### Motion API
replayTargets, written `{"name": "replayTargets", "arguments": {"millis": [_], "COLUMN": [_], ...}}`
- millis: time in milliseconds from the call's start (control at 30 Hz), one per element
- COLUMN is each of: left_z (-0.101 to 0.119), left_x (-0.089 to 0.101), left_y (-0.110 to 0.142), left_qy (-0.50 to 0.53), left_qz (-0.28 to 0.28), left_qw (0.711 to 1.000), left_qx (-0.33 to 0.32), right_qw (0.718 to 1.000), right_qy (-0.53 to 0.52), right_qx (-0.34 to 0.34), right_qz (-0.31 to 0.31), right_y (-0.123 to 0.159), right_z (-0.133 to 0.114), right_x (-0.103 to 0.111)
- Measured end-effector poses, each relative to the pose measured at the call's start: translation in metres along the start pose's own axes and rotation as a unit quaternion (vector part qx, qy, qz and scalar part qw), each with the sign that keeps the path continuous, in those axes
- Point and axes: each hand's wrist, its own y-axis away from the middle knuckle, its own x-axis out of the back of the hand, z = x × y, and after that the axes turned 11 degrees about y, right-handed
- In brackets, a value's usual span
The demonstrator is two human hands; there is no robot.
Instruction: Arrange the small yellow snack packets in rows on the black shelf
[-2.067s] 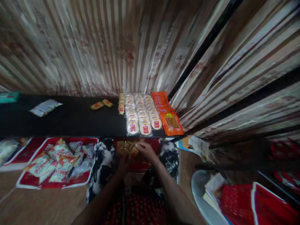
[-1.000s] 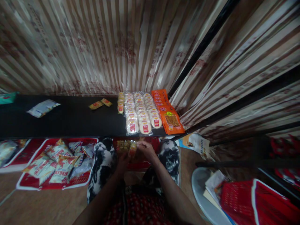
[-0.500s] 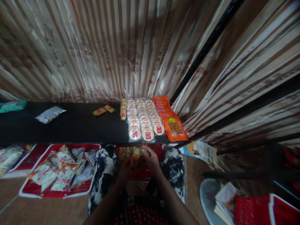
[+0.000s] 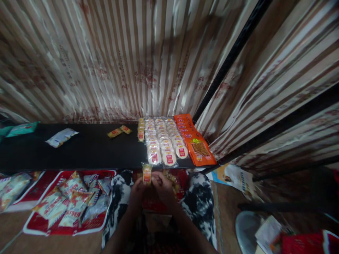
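Observation:
Both my hands meet just below the front edge of a black shelf (image 4: 79, 151). My left hand (image 4: 137, 192) and my right hand (image 4: 162, 187) are closed together on a small yellow snack packet (image 4: 146, 173) with a red label, held upright. On the shelf straight ahead lie rows of round white wrapped cakes (image 4: 162, 141), a short line of yellow packets (image 4: 141, 131) to their left, and overlapping orange packets (image 4: 194, 139) to their right. Under my hands sits a red basket (image 4: 180, 178) with more packets, between my black-and-white patterned knees.
Two loose yellow packets (image 4: 119, 131), a white packet (image 4: 61, 137) and a green one (image 4: 21, 128) lie further left on the shelf. A red tray (image 4: 66, 197) of snack bags is on the floor left. A striped curtain hangs behind; a grey stool (image 4: 247, 229) stands right.
My hands have lifted one yellow packet out of the red basket up to the shelf's front edge. The view has tilted upward a little.

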Motion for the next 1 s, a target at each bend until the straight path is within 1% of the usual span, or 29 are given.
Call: {"name": "replayTargets", "arguments": {"millis": [133,233,367,467,533,633,700,733,867,1000], "left_z": [0.008,0.012,0.017,0.024,0.029,0.038,0.044,0.046,0.054,0.059], "left_x": [0.003,0.003,0.0,0.0,0.001,0.003,0.002,0.002,-0.002,-0.003], "left_y": [-0.009,-0.017,-0.028,-0.037,-0.042,-0.048,-0.053,-0.055,-0.066,-0.078], "left_qy": [-0.014,-0.037,-0.06,-0.114,-0.185,-0.303,-0.353,-0.369,-0.398,-0.425], "left_qz": [0.045,0.07,0.081,0.094,0.109,0.142,0.159,0.162,0.165,0.157], "left_qw": [0.997,0.995,0.992,0.983,0.968,0.927,0.901,0.893,0.881,0.867], "left_qx": [-0.056,-0.067,-0.079,-0.109,-0.126,-0.171,-0.197,-0.202,-0.198,-0.206], "right_qw": [0.995,0.991,0.991,0.993,0.994,0.995,0.995,0.995,0.995,0.995], "right_qy": [0.075,0.087,0.07,0.058,0.044,0.009,-0.015,-0.024,-0.022,0.023], "right_qx": [0.072,0.104,0.112,0.103,0.098,0.097,0.088,0.084,0.089,0.091], "right_qz": [0.004,0.006,0.019,0.006,-0.006,-0.033,-0.047,-0.049,-0.036,-0.011], "right_y": [-0.004,-0.011,-0.02,-0.025,-0.027,-0.03,-0.033,-0.035,-0.044,-0.056], "right_z": [-0.013,-0.018,-0.02,-0.022,-0.024,-0.025,-0.025,-0.024,-0.021,-0.017], "right_x": [-0.003,-0.007,-0.016,-0.022,-0.025,-0.031,-0.035,-0.037,-0.046,-0.053]}}
